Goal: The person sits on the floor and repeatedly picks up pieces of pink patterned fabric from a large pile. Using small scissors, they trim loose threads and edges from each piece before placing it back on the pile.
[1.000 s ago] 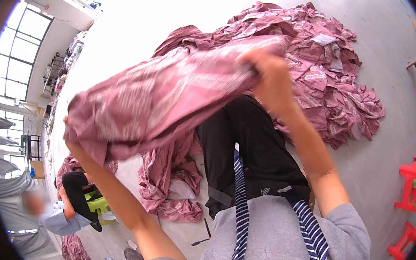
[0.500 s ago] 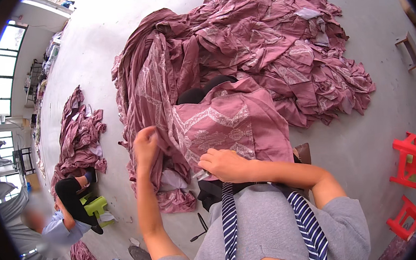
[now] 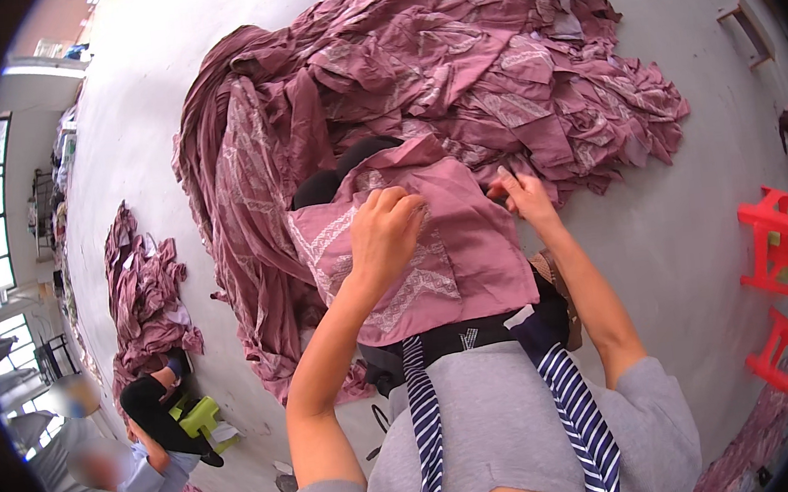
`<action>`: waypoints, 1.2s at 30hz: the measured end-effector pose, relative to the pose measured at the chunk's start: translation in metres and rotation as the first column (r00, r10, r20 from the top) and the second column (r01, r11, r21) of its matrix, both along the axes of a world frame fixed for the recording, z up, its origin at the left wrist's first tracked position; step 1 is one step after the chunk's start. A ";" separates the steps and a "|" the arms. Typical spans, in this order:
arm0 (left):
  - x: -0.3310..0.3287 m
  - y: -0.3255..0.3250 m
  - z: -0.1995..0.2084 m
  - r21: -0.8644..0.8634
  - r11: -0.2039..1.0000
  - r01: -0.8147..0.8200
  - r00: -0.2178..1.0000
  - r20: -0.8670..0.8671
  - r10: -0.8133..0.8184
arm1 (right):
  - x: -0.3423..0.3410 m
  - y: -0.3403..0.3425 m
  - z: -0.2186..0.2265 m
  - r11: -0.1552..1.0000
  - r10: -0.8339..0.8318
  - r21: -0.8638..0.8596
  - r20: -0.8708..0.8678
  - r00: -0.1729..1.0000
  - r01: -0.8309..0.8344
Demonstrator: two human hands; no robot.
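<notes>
Across my lap lies a dusty-pink cloth (image 3: 485, 266) with a white lace-like pattern. My left hand (image 3: 385, 233) is over its middle, fingers curled together; whatever they pinch is hidden. At the cloth's upper right edge is my right hand (image 3: 525, 195), fingers bent inward. A small dark shape shows at its fingertips, too small to name. Beyond my knees spreads a large heap of the same patterned pink fabric (image 3: 426, 74), which also hangs down on my left.
A person (image 3: 155, 454) sits at the left beside a green stool (image 3: 203, 422) and a smaller pink fabric pile (image 3: 145, 296). Two red plastic stools (image 3: 781, 240) stand at the right, with a wooden stool (image 3: 748, 32) farther back.
My right hand has left the cloth's near left edge, where a small silver tool showed, for its upper right edge. My left hand has moved right onto the cloth. The view has shifted.
</notes>
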State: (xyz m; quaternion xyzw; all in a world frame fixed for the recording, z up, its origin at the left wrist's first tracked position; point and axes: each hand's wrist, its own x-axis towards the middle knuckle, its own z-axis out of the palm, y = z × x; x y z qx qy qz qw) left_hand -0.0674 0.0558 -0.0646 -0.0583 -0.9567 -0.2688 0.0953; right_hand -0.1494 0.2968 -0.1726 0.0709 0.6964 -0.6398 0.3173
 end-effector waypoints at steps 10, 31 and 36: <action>0.014 0.019 0.023 0.704 0.541 -0.461 0.870 0.480 0.117 | 0.043 -0.036 0.089 0.983 0.171 0.102 -0.807 0.565 -0.153; 0.031 0.019 0.025 0.588 0.727 -0.354 0.926 0.112 0.360 | 0.022 -0.058 0.147 0.955 0.296 0.238 -0.829 0.474 -0.179; 0.026 0.017 0.031 0.404 0.883 -0.238 0.951 -0.089 0.296 | 0.010 -0.061 0.154 0.947 0.308 0.203 -0.800 0.515 -0.251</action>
